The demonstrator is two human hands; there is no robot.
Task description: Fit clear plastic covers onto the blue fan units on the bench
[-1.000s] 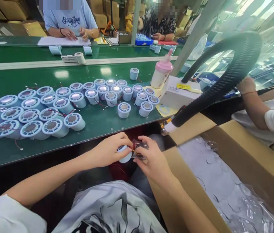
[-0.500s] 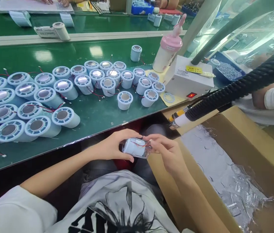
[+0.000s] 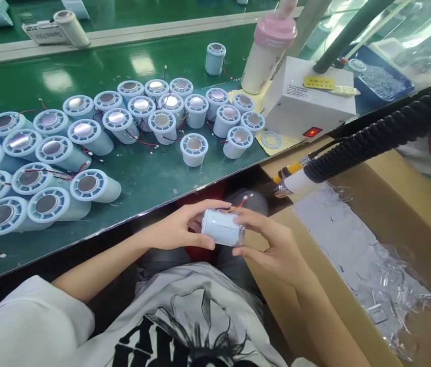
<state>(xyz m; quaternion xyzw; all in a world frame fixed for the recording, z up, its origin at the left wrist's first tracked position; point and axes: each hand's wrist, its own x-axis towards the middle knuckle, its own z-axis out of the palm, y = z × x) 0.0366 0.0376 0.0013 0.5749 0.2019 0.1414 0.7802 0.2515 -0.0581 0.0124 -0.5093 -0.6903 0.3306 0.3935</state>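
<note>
Right now, both hands grasp one pale blue cylinder (image 3: 221,228), held on its side above the lap, just off the tabletop (image 3: 142,171) edge. Taking that piece as the clock's centre, the left hand (image 3: 183,224) grips it from nine o'clock, thumb along the underside, while the right hand (image 3: 276,242) pinches its three o'clock end, where clear plastic (image 3: 241,236) shows. Thin wires (image 3: 240,205) with white connectors stick out at one o'clock. From nine round to twelve, a crowd of similar upright cylinders (image 3: 162,122) stands on the green tabletop. A pink-lidded bottle (image 3: 263,61) is at one o'clock, beside a white box (image 3: 311,102) with a lit red switch. At two o'clock hangs a black ribbed hose (image 3: 379,142); past three, a cardboard carton (image 3: 406,219) holds clear plastic pieces (image 3: 387,280).
</note>
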